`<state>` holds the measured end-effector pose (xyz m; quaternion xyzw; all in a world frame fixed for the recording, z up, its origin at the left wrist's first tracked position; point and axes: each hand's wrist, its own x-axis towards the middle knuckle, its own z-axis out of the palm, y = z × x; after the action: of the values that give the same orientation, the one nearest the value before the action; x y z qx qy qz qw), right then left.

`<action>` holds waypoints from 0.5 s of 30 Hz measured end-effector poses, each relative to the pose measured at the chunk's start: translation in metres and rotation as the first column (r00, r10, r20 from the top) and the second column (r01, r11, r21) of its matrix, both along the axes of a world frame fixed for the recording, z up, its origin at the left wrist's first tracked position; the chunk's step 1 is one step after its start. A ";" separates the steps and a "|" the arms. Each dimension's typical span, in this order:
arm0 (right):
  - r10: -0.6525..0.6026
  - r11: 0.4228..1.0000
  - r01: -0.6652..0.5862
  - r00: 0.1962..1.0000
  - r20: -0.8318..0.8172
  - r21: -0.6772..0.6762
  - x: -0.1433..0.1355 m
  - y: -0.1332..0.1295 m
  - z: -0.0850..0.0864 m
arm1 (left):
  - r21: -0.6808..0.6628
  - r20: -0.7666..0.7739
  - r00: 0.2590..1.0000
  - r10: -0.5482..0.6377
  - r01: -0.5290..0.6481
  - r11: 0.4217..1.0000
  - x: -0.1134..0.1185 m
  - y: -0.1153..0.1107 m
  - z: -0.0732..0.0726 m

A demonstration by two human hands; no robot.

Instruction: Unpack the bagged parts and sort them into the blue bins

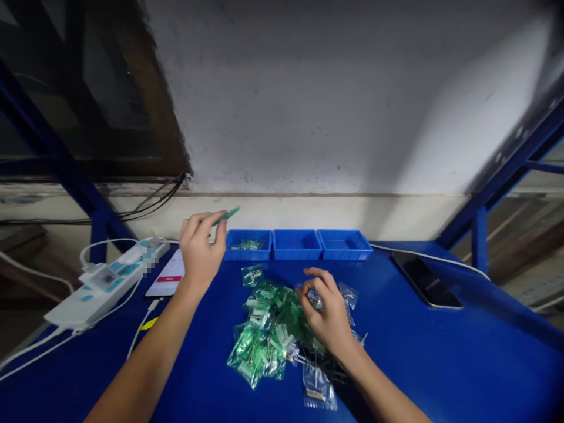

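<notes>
Raised in front of the left blue bin (247, 255), my left hand (201, 249) pinches a small green plastic packet (228, 215) between thumb and fingers. My right hand (325, 305) hovers at the right side of a pile of green packets (264, 341), its thumb and fingers curled together. Whatever may be in that pinch is too small and blurred to name. Clear packets with thin metal pieces (318, 390) lie in front of the pile, and another clear packet (349, 295) sits just beyond my right hand. Several green packets rest inside the left bin.
Beside the left bin stand a middle blue bin (296, 255) and a right blue bin (346, 255), against the wall. A white power strip (94, 296) with cables and a lit phone (166, 279) lie left; a dark phone (425, 281) lies right. Blue frame posts flank the table.
</notes>
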<state>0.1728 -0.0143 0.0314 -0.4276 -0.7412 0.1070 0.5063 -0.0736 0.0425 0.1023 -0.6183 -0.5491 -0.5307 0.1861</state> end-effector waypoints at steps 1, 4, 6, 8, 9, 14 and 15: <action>-0.026 1.000 0.026 1.000 -0.007 0.001 0.004 0.004 0.000 | -0.065 -0.079 0.997 -0.011 0.006 0.998 0.001 0.004 -0.007; -0.097 0.995 0.096 0.995 -0.037 -0.019 0.015 0.014 -0.003 | -0.302 -0.143 0.979 -0.149 0.100 0.948 0.010 0.003 -0.046; -0.142 0.989 0.140 0.989 -0.047 -0.035 0.020 0.018 -0.005 | -0.422 -0.067 0.976 -0.205 0.159 0.892 0.014 -0.006 -0.073; -0.163 0.986 0.160 0.986 -0.045 -0.050 0.023 0.021 -0.007 | -0.512 -0.043 0.979 -0.201 0.151 0.845 0.016 -0.015 -0.090; -0.162 0.985 0.159 0.986 -0.043 -0.061 0.023 0.021 -0.008 | -0.544 -0.053 0.984 -0.172 0.116 0.831 0.016 -0.018 -0.094; -0.130 0.985 0.126 0.991 -0.024 -0.117 0.016 0.020 -0.013 | -0.740 -0.164 0.986 -0.037 -0.098 0.665 0.014 -0.022 -0.091; -0.121 0.985 0.118 0.993 -0.014 -0.122 0.015 0.019 -0.014 | -0.772 -0.178 0.984 -0.031 -0.120 0.624 0.014 -0.022 -0.090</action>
<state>0.1877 0.0047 0.0173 -0.5000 -0.7008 0.1257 0.4930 -0.0596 0.0209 0.0118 -0.6678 -0.7212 -0.1796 -0.0398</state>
